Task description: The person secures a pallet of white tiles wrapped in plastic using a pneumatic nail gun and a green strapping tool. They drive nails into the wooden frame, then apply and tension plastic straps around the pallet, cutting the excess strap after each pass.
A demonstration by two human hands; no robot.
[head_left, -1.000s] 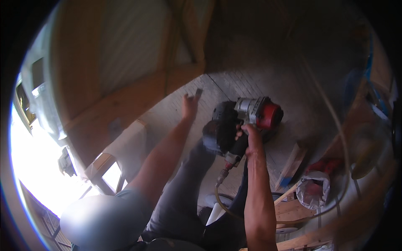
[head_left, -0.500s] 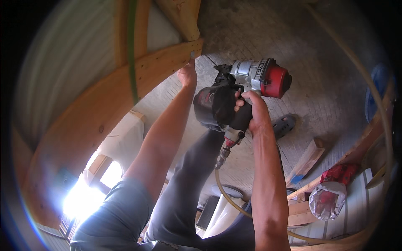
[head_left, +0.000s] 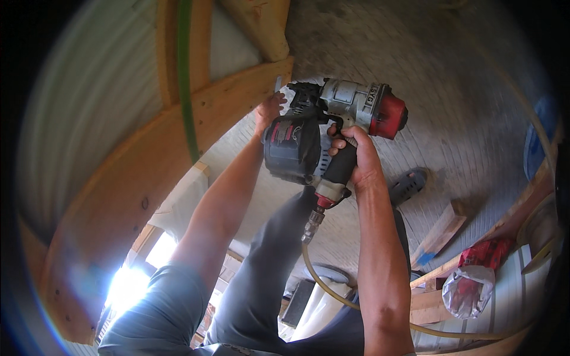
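My right hand [head_left: 361, 155] is closed round the black grip of a coil nail gun [head_left: 341, 121], fingers by its trigger. It has a grey body, a red end cap and a black round magazine. At the far end of a long wooden board [head_left: 119, 178], my left hand [head_left: 270, 113] is closed on a small pale flat piece [head_left: 278, 84] against the wood. The nail gun's black nose is close beside that hand. Just how the left fingers grip is hard to make out. A yellowish air hose [head_left: 317, 276] runs from the gun's handle.
Wooden uprights [head_left: 200, 47] and a green strap [head_left: 185, 83] meet the board at left. On the concrete floor lie a wood offcut [head_left: 442, 231] and, at right, a red and clear plastic bag [head_left: 469, 291]. A dark clog [head_left: 409, 184] shows beyond my right arm.
The nail gun has shifted slightly left, its nose closer to the board's end and my left hand. More of my left fingers shows beside the pale piece.
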